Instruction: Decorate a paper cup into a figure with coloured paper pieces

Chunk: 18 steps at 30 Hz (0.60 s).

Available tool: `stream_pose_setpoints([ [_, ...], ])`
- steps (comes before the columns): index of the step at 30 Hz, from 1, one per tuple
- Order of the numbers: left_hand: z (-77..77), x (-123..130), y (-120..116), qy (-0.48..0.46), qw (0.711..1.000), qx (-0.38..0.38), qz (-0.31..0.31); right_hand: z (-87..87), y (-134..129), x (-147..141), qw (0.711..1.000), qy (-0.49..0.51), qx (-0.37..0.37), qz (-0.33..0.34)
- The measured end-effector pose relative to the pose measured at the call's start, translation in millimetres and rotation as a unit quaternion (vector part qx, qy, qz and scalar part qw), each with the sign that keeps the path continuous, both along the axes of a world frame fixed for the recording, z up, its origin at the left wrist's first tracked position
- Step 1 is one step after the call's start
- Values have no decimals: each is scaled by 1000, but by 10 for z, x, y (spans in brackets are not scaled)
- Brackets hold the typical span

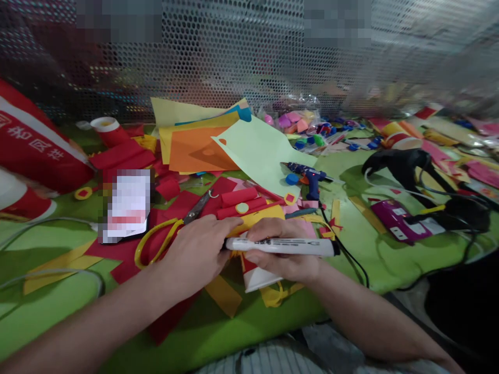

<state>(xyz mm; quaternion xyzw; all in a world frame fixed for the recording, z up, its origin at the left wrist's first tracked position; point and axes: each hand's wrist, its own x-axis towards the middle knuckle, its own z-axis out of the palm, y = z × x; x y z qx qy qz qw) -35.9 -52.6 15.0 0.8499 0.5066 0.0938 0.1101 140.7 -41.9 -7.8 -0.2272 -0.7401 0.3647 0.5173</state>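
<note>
A white marker [286, 246] with black ends lies sideways in front of me. My right hand [278, 249] is closed around its barrel, thumb below and fingers above. My left hand [200, 244] is closed at the marker's left end, where a dark tip or cap shows at the fingers, partly hidden. Under the hands sits a red and white paper cup [259, 279], tilted and largely covered by my right hand. Yellow paper [268, 213] shows just behind the fingers. Yellow-handled scissors [158, 244] lie beside my left hand, their blades pointing away.
A phone [127, 205] lies at left, near a large red bag or container [39, 135]. Coloured paper sheets [202, 148] spread behind the hands. A blue glue gun [310, 176] rests right of them, its cord trailing forward. A purple box [403, 221] and black straps [409, 169] are farther right.
</note>
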Motion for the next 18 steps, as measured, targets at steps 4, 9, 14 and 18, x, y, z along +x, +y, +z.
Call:
stream_pose_setpoints([
  [4,-20,18,-46,-5,1000,-10,-2,-19,-5,-32,1000,22,-19,9],
  [9,-11,43,-123,-28,999,16,-23,65,-24,-40,998,35,-18,45],
  [14,37,80,-173,-36,999,31,-22,80,-39,-61,997,65,-13,34],
  [18,40,89,-182,-44,998,37,-24,59,-46,-73,996,82,-21,38],
])
